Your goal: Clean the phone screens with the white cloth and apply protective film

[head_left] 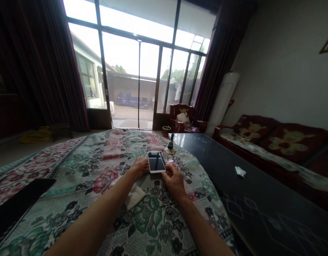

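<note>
A white-framed smartphone point(156, 163) with a dark, reflecting screen is held face up between both hands, just above or on the flowered tablecloth point(149, 217). My left hand point(141, 166) grips its left edge, with the fingers partly hidden. At the lower right corner, my right hand point(173, 179) pinches the phone between thumb and fingers. Close behind the right hand stands a clear glass bottle point(169, 155) with a dark top. A folded white cloth point(135, 196) lies by my left forearm, which partly covers it.
A long black object point(20, 201) lies at the table's left. On the right, a low dark table point(206, 153) bears a crumpled white tissue point(240, 171). Beyond it stands a red sofa point(276, 142). A wooden armchair point(182, 119) is near the glass doors point(126, 81).
</note>
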The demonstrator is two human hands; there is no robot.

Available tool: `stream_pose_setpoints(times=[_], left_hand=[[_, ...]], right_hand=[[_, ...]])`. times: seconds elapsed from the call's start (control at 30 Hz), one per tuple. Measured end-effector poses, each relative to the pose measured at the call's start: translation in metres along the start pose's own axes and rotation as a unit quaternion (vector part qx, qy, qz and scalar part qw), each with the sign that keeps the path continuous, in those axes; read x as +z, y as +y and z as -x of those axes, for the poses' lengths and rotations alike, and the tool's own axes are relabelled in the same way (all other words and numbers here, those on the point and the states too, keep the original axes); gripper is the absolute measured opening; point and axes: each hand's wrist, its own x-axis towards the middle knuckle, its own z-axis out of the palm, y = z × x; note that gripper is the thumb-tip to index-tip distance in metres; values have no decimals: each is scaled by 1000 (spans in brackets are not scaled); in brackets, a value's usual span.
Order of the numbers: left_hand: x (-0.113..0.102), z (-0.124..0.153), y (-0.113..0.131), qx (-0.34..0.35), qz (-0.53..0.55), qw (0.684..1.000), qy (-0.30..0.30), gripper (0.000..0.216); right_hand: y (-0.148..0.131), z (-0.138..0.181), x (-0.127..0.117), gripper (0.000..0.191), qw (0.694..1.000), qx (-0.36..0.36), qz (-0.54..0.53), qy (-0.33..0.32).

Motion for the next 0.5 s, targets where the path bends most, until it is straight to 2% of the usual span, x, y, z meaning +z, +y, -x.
stream_pose_setpoints(times=[0.23, 0.4, 0.5], left_hand=[[-9, 20, -10, 12, -64, 998, -13, 15], [-5, 14, -4, 27, -100, 995, 2, 17], [-2, 7, -2, 42, -115, 992, 15, 12]], right_hand=[[-3, 0, -3, 21, 996, -24, 83, 25], [2, -6, -1, 18, 991, -49, 117, 38], [7, -12, 0, 20, 981, -79, 161, 79]])
